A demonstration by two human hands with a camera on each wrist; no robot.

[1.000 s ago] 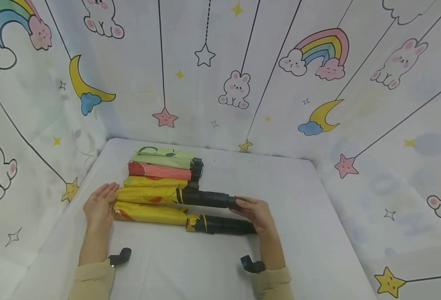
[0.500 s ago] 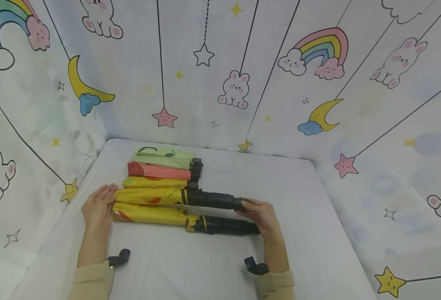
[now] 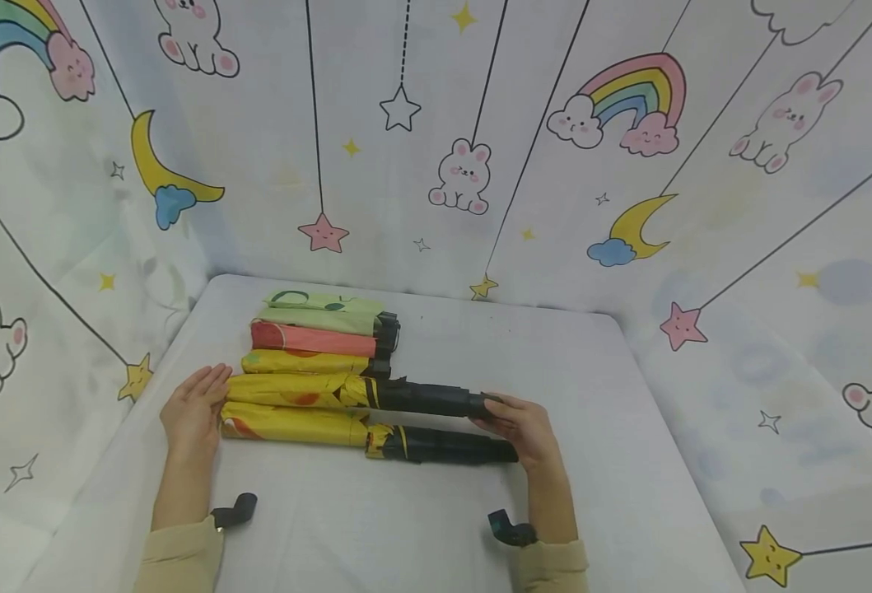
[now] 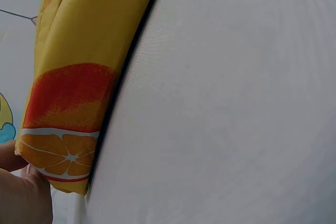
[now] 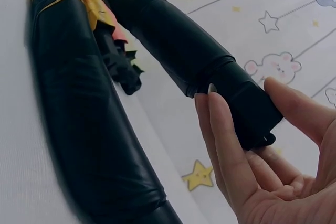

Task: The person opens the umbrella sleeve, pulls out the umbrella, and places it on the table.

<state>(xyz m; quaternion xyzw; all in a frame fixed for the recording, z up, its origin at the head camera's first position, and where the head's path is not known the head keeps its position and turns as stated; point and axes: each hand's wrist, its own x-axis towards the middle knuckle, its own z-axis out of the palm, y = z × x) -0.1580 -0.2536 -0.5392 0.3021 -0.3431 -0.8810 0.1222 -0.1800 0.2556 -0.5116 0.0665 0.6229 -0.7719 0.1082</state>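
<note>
Two long folding umbrellas with yellow fruit-printed fabric and black handle ends lie side by side. My right hand [image 3: 523, 426] pinches the black handle end [image 5: 244, 100] of the farther yellow umbrella [image 3: 283, 388]. In the right wrist view that end is raised, with thumb and fingers on opposite sides of it. My left hand [image 3: 193, 412] holds the same umbrella's left end, its fingertips partly hidden behind the nearer umbrella in the left wrist view. The nearer yellow umbrella [image 3: 298, 425] lies on the table, its orange-slice print [image 4: 63, 156] facing the left wrist camera.
Behind lie a shorter yellow folded umbrella [image 3: 302, 362], a red one [image 3: 317, 338] and a green one [image 3: 324, 315], black ends to the right. A white cloth covers the table [image 3: 369, 527]. Printed curtains [image 3: 376, 181] stand round the back and sides.
My right hand has moved a little to the right with the farther umbrella's handle end, and its black part reaches farther right. My left hand stays at the left end.
</note>
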